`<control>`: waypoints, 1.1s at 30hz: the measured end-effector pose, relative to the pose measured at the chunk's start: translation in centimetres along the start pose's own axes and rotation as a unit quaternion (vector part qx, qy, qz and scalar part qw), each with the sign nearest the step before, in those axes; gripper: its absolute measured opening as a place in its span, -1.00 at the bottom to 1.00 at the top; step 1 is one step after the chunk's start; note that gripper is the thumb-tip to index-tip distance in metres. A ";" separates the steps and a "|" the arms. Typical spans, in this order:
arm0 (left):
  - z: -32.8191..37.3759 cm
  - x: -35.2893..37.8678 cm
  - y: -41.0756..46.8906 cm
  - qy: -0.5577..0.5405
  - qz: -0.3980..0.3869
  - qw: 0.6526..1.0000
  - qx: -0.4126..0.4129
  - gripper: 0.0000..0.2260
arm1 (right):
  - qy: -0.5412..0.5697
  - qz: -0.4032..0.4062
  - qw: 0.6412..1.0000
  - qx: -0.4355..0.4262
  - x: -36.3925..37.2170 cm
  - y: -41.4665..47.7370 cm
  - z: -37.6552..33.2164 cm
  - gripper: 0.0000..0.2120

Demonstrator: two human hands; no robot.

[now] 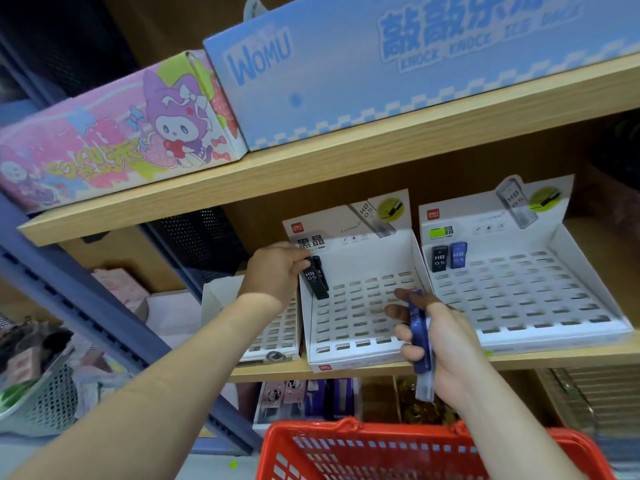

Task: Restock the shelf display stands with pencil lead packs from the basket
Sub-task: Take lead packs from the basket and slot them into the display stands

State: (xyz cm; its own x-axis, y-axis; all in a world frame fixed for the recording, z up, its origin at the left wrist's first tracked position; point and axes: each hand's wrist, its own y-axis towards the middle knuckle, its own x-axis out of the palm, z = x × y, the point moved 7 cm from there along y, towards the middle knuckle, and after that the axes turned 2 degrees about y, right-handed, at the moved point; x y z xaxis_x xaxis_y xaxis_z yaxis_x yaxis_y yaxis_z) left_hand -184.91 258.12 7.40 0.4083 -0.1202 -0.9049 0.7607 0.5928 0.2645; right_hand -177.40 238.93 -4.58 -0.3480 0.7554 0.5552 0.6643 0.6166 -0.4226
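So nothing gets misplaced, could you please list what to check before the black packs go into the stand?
1. Left hand grips the black packs: ok.
2. Packs sit over the middle stand's top-left corner: ok.
3. Slots under them free: cannot tell, the hand hides them.
4. Right hand holds the blue packs clear of that corner: ok.
5. Right stand has open slots: ok.

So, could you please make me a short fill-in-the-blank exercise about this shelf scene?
1. The left hand holds HB packs whose colour is ___.
2. The right hand grips a bundle of packs, mostly ___ in colour.
3. The right stand already holds ___ packs.
4. The basket below is ___.
Missing words: black, blue, two, red.
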 end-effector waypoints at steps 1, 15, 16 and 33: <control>0.0 0.1 0.0 -0.013 0.005 1.000 0.003 -0.78 | 0.003 -0.001 1.000 0.001 0.0 0.0 0.0 -0.74; 1.0 0.7 -0.7 0.000 0.072 0.997 0.017 -0.81 | 0.003 -0.082 0.997 -0.001 1.4 -1.6 -0.8 -0.72; 1.6 0.6 -1.1 -0.049 0.057 0.997 0.005 -0.81 | -0.001 -0.089 0.996 0.004 1.5 -1.7 -0.8 -0.72; 3.2 0.7 -3.1 -0.434 -0.041 0.893 -0.116 -0.85 | -0.120 -0.178 0.977 0.024 1.8 -2.2 -1.3 -0.72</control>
State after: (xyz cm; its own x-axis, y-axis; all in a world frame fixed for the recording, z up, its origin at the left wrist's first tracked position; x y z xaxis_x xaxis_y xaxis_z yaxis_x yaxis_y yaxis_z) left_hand -185.39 253.60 7.04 0.6693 -0.6829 -0.2926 0.7224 0.6902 0.0417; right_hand -178.60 238.62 -1.74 -0.6994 0.5189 0.4916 0.4443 0.8543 -0.2697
